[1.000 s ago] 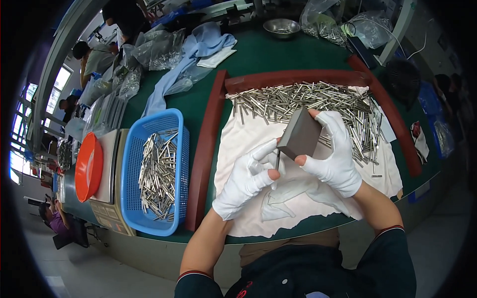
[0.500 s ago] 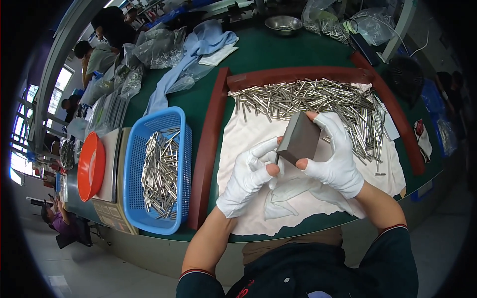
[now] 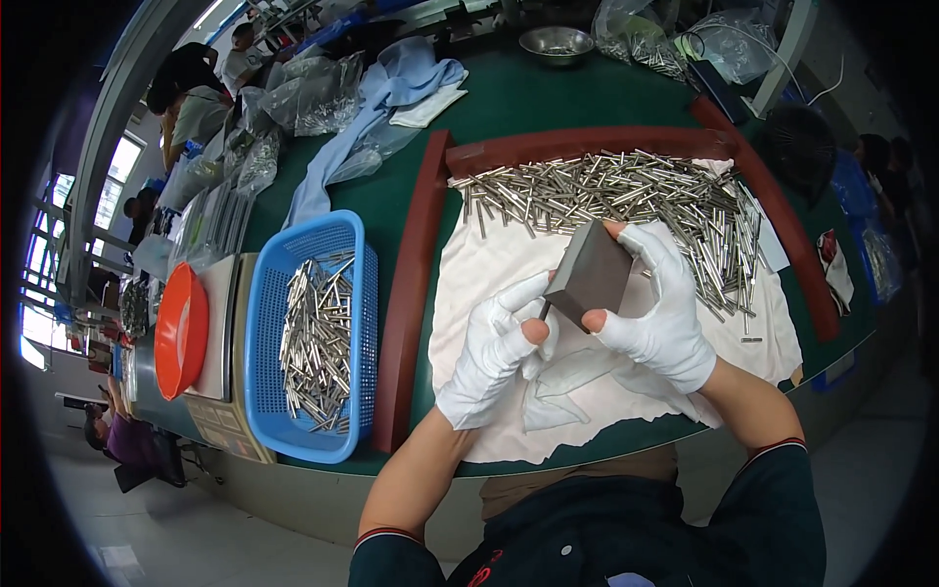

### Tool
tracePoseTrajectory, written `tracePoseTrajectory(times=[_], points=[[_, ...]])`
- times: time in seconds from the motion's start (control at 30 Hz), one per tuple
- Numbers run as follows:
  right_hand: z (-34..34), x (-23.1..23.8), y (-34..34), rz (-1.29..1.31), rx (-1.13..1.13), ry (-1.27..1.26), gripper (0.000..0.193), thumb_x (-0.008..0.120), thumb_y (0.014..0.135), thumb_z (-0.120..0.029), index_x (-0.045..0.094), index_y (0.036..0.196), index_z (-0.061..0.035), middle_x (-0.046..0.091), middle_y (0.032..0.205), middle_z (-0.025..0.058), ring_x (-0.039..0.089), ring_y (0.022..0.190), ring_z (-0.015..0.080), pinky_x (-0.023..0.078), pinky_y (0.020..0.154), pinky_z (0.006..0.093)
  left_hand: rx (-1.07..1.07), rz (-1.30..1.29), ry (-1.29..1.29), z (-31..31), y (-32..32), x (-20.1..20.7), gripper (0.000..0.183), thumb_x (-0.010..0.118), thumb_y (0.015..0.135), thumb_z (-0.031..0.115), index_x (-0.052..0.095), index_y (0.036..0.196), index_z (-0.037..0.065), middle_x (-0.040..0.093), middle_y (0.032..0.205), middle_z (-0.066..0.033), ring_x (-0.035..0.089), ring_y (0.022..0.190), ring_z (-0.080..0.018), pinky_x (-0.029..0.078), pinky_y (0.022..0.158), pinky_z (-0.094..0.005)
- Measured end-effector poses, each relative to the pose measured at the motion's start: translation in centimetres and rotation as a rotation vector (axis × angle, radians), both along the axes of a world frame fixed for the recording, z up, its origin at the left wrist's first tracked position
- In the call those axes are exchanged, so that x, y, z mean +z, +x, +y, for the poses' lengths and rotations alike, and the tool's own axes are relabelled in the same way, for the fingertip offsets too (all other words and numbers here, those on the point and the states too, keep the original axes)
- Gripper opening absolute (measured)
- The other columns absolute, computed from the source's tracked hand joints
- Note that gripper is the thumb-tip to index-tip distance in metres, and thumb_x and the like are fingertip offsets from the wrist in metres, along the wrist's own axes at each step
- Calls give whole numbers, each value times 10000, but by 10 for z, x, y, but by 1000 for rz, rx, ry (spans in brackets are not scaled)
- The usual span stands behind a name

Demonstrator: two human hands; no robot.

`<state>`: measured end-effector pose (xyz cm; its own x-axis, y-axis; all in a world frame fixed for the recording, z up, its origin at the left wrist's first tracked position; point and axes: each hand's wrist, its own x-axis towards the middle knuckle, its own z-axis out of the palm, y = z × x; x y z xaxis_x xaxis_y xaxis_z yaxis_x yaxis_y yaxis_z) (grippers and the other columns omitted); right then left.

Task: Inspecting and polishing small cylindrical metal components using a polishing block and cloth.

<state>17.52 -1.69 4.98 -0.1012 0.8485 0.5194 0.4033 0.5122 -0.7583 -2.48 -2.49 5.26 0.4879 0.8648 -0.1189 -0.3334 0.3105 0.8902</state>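
Head view: the right hand grips the block between thumb and fingers. At the block's left edge, the left hand pinches a pin. Beyond the block lie loose pins; well left of it stands a basket.

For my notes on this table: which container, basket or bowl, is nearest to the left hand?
The blue basket holding metal pins, left of the left hand; the red bowl is farther left, and the metal bowl stands far back.

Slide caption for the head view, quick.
Gloved right hand holding a grey block beside the left hand, metal pins heaped beyond, blue basket at left.
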Motion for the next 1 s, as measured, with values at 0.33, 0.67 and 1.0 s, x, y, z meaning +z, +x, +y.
tracePoseTrajectory(times=[0.33,0.67,1.0], points=[[-5,5,-7,54,-68,6,746,853,585,-333,525,1155,18,509,980,113,546,895,229,460,797,335,-7,99,-3,-7,7,-1,812,783,706,473,498,1298,-5,480,628,60,452,527,-34,322,459,-173],[-4,5,-10,91,-79,1,747,849,591,-337,518,1159,18,506,1005,112,543,924,230,458,817,339,35,48,23,-4,2,-3,857,792,691,479,476,1315,-17,502,619,48,451,513,-31,297,425,-170],[-10,-1,-9,79,-45,4,712,825,607,-316,514,1156,14,492,1002,100,539,916,222,456,817,338,60,-38,48,-7,-1,0,734,768,757,393,485,1312,4,456,667,64,442,555,-28,331,482,-174]])
